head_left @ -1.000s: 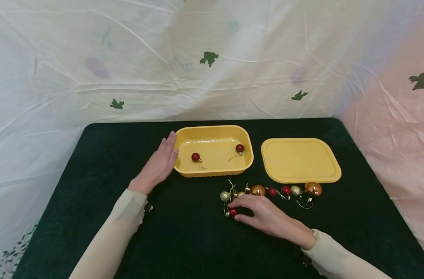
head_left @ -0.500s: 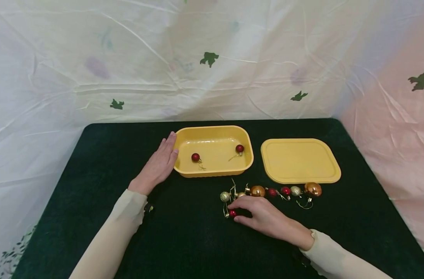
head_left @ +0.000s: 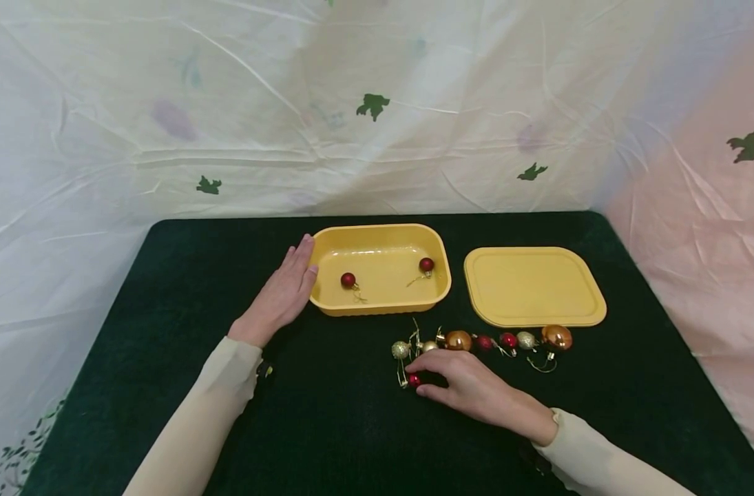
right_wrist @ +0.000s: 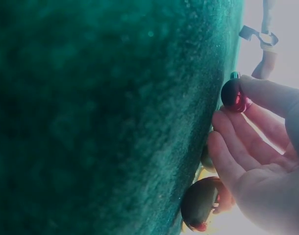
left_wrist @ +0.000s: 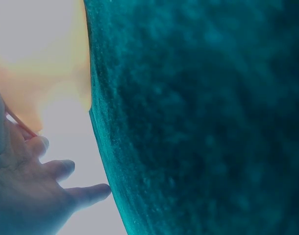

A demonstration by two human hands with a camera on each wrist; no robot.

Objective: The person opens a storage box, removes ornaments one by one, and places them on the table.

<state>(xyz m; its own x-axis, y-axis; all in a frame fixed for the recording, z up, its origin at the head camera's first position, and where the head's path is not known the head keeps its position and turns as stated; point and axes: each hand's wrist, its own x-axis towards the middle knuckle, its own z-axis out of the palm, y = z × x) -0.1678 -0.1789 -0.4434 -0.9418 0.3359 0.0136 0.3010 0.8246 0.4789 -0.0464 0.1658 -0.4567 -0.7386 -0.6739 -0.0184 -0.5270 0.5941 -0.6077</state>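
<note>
My left hand [head_left: 280, 293] lies with straight fingers along the left wall of a yellow plastic container [head_left: 379, 308]. Inside the container are two dark red Christmas baubles, one at the left [head_left: 348, 280] and one at the right [head_left: 426, 264], each with a gold cord. My right hand [head_left: 469, 382] is low over the dark green cloth, its thumb and index finger pinching a small shiny red bauble [head_left: 414, 379]. In the right wrist view the thumb tip presses on that red bauble [right_wrist: 233, 95], while the other fingers extend beneath.
A row of baubles runs behind my right hand: glittery gold [head_left: 399, 350], large copper [head_left: 458, 339], red [head_left: 508, 339], and another copper one [head_left: 557, 337] by the lid's front edge. The yellow lid [head_left: 536, 286] lies flat right of the container. A white sheet hangs behind the table.
The red bauble at my right fingertips has shifted slightly toward me, and a gold cord behind it has swung a little rightward. My left hand stays still on the container.
</note>
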